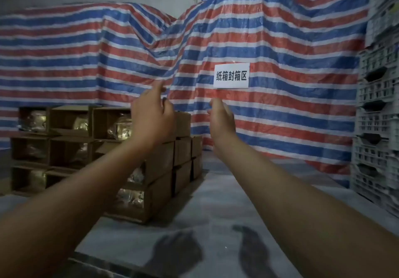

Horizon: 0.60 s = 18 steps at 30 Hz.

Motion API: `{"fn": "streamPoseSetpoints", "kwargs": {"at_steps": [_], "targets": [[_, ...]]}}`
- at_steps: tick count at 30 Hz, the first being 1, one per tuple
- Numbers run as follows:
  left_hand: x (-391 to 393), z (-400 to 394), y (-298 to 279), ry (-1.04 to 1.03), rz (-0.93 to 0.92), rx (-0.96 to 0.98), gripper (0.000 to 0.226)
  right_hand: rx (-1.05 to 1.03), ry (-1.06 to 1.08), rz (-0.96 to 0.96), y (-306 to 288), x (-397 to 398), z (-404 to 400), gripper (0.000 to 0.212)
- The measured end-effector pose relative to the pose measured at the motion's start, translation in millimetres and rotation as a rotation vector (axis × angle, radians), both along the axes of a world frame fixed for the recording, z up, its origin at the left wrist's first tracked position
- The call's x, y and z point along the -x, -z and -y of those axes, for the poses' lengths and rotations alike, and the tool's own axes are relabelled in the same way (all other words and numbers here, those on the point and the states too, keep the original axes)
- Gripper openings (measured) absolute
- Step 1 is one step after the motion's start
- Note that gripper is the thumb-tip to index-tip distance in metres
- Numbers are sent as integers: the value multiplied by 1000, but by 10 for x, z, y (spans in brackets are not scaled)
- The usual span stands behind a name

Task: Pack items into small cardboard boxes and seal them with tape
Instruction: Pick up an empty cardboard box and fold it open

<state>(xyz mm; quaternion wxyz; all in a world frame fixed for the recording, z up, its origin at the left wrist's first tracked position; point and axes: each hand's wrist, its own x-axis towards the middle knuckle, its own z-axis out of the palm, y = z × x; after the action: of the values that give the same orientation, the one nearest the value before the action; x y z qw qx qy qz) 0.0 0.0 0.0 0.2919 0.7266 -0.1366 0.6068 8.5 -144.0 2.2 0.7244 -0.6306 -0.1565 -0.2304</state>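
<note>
**Both hands raised and holding nothing, boxes stacked at left**

Across my whole view hangs a red, blue and white striped tarp (pixel 269 40). Grey plastic crates (pixel 377 109) stand stacked along the right edge. Below me lies the pale covered surface (pixel 216 202), and on its left side sits a stack of small cardboard boxes (pixel 159 170), their open ends showing shiny bagged items inside. A white paper sign (pixel 231 75) on the tarp reads "纸箱封箱区". My left hand (pixel 152 118) is lifted in front of the stack, fingers loosely curled and holding nothing. My right hand (pixel 221 118) is raised just below the sign, fingers relaxed, also holding nothing.
</note>
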Motion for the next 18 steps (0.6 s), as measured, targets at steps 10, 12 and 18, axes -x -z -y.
{"fn": "streamPoseSetpoints", "kwargs": {"at_steps": [10,12,18], "targets": [[-236,-1037,-205,-430,-213,-184,56,512,-14,152,-312,-299,-840,62],[-305,-1154,-191,-473,-267,-276,71,589,-6,215,-292,-311,-1019,67],[-488,-1393,-133,-624,-481,-434,71,908,210,278,-183,-482,-1242,68]]}}
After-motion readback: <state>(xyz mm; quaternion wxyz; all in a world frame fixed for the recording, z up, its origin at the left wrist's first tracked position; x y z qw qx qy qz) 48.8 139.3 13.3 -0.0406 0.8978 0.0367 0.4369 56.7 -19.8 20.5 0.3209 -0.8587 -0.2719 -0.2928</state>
